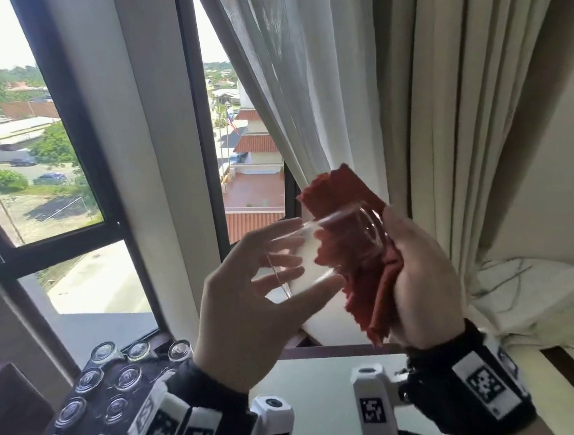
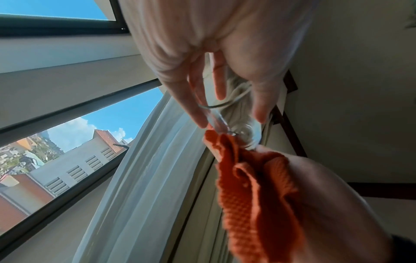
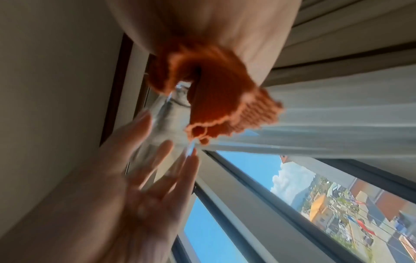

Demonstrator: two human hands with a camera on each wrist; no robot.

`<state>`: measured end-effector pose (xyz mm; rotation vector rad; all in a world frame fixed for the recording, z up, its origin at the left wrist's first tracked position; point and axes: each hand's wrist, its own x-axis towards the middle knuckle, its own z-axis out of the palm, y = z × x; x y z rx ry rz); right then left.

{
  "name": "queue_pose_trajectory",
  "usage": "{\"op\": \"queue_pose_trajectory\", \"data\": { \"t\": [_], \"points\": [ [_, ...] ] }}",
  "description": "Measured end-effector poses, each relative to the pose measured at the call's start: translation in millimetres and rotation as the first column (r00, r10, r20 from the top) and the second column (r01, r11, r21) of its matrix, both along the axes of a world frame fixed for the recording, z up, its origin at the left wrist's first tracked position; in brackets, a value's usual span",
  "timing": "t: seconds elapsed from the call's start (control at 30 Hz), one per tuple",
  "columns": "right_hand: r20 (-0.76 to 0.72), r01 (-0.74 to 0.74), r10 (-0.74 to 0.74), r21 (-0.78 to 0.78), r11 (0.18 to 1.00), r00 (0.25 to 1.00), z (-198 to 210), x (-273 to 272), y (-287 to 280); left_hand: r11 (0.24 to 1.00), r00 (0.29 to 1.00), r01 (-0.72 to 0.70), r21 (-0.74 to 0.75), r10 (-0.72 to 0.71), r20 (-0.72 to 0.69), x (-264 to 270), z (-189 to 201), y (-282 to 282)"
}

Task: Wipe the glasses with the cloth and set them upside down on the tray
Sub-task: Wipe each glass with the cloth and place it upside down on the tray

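- Clear glass point(image 1: 319, 249) held up in the air on its side, in front of the window point(image 1: 67, 148).
- Left hand point(image 1: 251, 309) wrapped round the glass's open end, fingers curled on the wall.
- Right hand point(image 1: 420, 275) clamped on the red cloth point(image 1: 356, 246), cloth bunched over the glass's base end.
- Below-left of the glass: tray point(image 1: 95, 373) with more glasses point(image 1: 88, 415), bases up.
- Right of the glass: cream curtain point(image 1: 458, 101).

Left hand point(image 1: 248, 309) holding glass point(image 1: 319, 249), right hand point(image 1: 420, 275) gripping cloth point(image 1: 361, 259)

One held glass point(image 1: 319, 249); one cloth point(image 1: 357, 256); perhaps eleven tray glasses point(image 1: 90, 397).
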<state>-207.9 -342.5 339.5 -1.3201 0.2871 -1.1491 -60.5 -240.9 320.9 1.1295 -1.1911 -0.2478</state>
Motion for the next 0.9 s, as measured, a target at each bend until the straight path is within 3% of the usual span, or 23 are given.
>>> {"op": "queue_pose_trajectory", "data": {
  "t": [0.13, 0.17, 0.23, 0.3, 0.33, 0.4, 0.5, 0.6, 0.67, 0.73, 0.8, 0.87, 0.9],
  "points": [
    [-0.005, 0.247, -0.247, -0.043, 0.968, 0.969, -29, 16, 19, 0.998, 0.998, -0.05, 0.028, 0.052, -0.043, -1, -3, -10],
    [0.02, 0.321, -0.321, -0.118, 0.94, 0.947, -33, 20, 19, 0.998, 0.998, -0.043, 0.044, 0.044, -0.037, -2, -3, -11],
    [0.051, 0.412, -0.431, -0.412, 0.813, 0.901, -28, 23, 11, 0.998, 0.999, -0.021, 0.067, 0.023, -0.04, -2, 0, -12],
    [0.062, 0.365, -0.424, -0.631, 0.684, 0.903, -16, 17, -2, 0.998, 0.999, 0.009, 0.069, -0.007, -0.039, 2, 3, -10],
    [0.076, 0.334, -0.384, -0.664, 0.669, 0.92, -8, 12, -8, 0.998, 0.999, 0.028, 0.065, -0.026, -0.029, 4, 4, -9],
    [0.032, 0.285, -0.321, -0.55, 0.785, 0.946, 5, 3, -18, 0.997, 0.998, 0.057, 0.052, -0.057, -0.006, 8, 6, -8],
    [-0.032, 0.14, -0.151, -0.224, 0.964, 0.988, 9, -2, -23, 0.998, 0.998, 0.06, 0.025, -0.06, -0.008, 9, 3, -9],
    [-0.018, 0.062, -0.062, -0.028, 0.998, 0.998, -5, 5, -10, 1.0, 0.998, 0.025, 0.004, -0.024, -0.065, 10, -3, -13],
    [-0.024, 0.11, -0.109, 0.022, 0.994, 0.994, -23, 13, 2, 1.0, 0.995, -0.02, 0.019, 0.022, -0.102, 11, -5, -17],
    [-0.05, 0.254, -0.259, -0.091, 0.963, 0.965, -35, 21, 8, 0.998, 0.996, -0.04, 0.051, 0.044, -0.08, 12, -4, -21],
    [-0.042, 0.362, -0.411, -0.397, 0.843, 0.911, -33, 22, 1, 0.997, 0.997, -0.023, 0.077, 0.028, -0.069, 12, -1, -21],
    [-0.001, 0.34, -0.432, -0.614, 0.712, 0.902, -20, 16, -12, 0.997, 0.997, 0.018, 0.077, -0.013, -0.071, 13, 2, -18],
    [0.003, 0.301, -0.388, -0.635, 0.711, 0.922, -12, 11, -18, 0.996, 0.997, 0.042, 0.073, -0.037, -0.067, 14, 4, -15]
  ]
}}
